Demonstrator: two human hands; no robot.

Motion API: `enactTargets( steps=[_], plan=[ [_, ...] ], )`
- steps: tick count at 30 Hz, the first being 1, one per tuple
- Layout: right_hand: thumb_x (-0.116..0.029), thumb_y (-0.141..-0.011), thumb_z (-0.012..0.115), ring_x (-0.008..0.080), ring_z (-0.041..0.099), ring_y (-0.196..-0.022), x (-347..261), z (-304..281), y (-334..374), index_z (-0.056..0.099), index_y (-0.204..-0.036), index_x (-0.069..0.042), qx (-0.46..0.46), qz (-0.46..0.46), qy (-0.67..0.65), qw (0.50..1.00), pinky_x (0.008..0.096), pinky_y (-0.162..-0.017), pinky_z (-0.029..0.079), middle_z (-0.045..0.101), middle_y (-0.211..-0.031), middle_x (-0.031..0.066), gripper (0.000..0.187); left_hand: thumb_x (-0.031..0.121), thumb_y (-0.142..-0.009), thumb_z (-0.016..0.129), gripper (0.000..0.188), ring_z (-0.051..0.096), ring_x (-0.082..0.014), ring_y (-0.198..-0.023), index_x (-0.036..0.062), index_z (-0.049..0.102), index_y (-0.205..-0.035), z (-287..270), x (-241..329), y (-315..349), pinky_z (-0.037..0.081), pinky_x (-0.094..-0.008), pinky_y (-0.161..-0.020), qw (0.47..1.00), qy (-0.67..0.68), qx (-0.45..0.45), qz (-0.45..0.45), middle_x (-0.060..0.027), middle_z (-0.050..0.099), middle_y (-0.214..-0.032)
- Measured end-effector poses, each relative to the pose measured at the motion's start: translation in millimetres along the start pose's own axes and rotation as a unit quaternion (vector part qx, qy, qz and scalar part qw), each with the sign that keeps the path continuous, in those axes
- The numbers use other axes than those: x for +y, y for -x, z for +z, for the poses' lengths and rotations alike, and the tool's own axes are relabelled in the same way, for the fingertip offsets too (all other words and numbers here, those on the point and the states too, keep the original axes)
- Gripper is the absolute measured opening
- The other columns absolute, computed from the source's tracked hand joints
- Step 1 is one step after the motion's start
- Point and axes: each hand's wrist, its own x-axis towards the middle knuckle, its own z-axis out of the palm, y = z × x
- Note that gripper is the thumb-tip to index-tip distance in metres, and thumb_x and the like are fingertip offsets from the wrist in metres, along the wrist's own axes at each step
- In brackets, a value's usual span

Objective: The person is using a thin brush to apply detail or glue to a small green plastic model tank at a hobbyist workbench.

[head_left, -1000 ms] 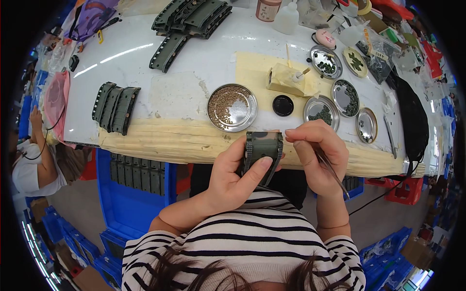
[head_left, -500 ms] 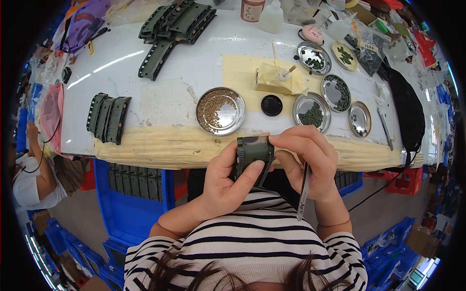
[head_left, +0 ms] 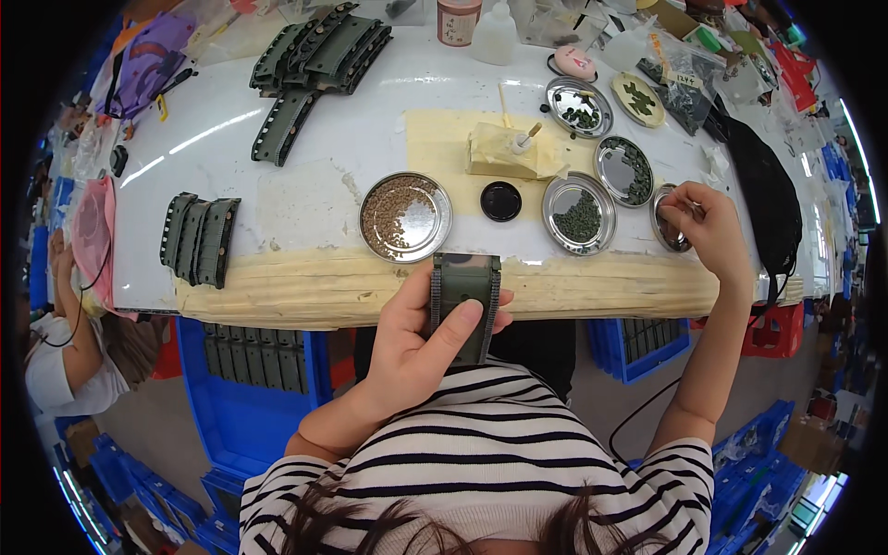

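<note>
My left hand (head_left: 404,347) is closed round a dark green curved plastic piece (head_left: 465,301) with ridged side edges, thumb pressed on its face. It is held upright in front of my chest, near the table's edge. My right hand (head_left: 705,227) is over a small round tin (head_left: 668,233) at the right, its fingertips pinched together inside the rim. Whatever they pinch is too small or hidden to make out. Left of that tin are two round tins of small green bits, a nearer one (head_left: 581,211) and a farther one (head_left: 623,172).
A tin of brown granules (head_left: 405,217) and a black lid (head_left: 500,201) lie mid-table, with a tape-wrapped block (head_left: 511,153) behind. Several green curved pieces sit in a group (head_left: 199,239) and a stack (head_left: 319,51). A blue crate (head_left: 250,407) stands below the table.
My right hand has left the green piece and reached right to the small tin. The metal tweezers it held are no longer visible. My left hand keeps its hold.
</note>
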Motion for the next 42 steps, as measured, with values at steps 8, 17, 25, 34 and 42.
enactTargets(
  steps=[8,17,25,34,42],
  plan=[
    [-0.004,-0.085,0.060,0.0201,0.055,-0.059,9,7,0,0.053,-0.086,0.003,0.010,-0.075,0.067,0.995,0.0311,-0.057,0.044,0.058,-0.071,0.0116,0.010,0.008,-0.097,0.048,0.033,0.063,-0.0166,-0.096,-0.0030,0.040,-0.127,-2,0,0,0.052,-0.0295,-0.086,1.000,0.002,0.008,-0.007,-0.0178,0.061,-0.113],
    [0.002,-0.090,0.054,0.0074,0.046,-0.059,-13,14,19,0.049,-0.088,-0.001,0.208,-0.146,-0.006,0.967,0.0212,-0.054,0.035,0.058,-0.078,0.0049,0.005,0.009,-0.097,0.049,0.034,0.062,-0.0148,-0.095,-0.0021,0.040,-0.128,-1,0,0,0.051,-0.0282,-0.085,1.000,-0.008,0.006,-0.005,-0.0149,0.061,-0.113],
    [0.011,-0.075,0.068,-0.0023,0.030,-0.054,-60,49,41,0.058,-0.080,-0.002,0.182,-0.177,-0.238,0.938,0.0144,-0.050,0.027,0.063,-0.089,0.0035,0.016,0.011,-0.097,0.048,0.030,0.064,-0.0187,-0.091,-0.0007,0.043,-0.124,3,1,-1,0.054,-0.0331,-0.083,0.999,-0.050,0.017,0.003,-0.0167,0.063,-0.107],
    [0.008,-0.070,0.072,-0.0006,0.038,-0.052,-110,98,54,0.071,-0.090,-0.007,0.059,-0.197,-0.290,0.935,0.0159,-0.046,0.029,0.068,-0.080,0.0013,0.025,0.010,-0.097,0.046,0.048,0.063,-0.0169,-0.088,0.0019,0.027,-0.140,7,5,-2,0.052,-0.0324,-0.083,0.999,-0.020,0.033,0.026,-0.0141,0.061,-0.106],
    [0.004,-0.072,0.073,0.0041,0.054,-0.058,-122,109,48,0.073,-0.087,-0.009,0.055,-0.281,-0.269,0.920,0.0184,-0.045,0.033,0.068,-0.078,0.0020,0.020,0.010,-0.098,0.045,0.046,0.061,-0.0152,-0.089,0.0015,0.028,-0.140,0,0,0,0.050,-0.0299,-0.084,0.996,-0.078,-0.008,0.035,-0.0106,0.057,-0.110]
  ],
)
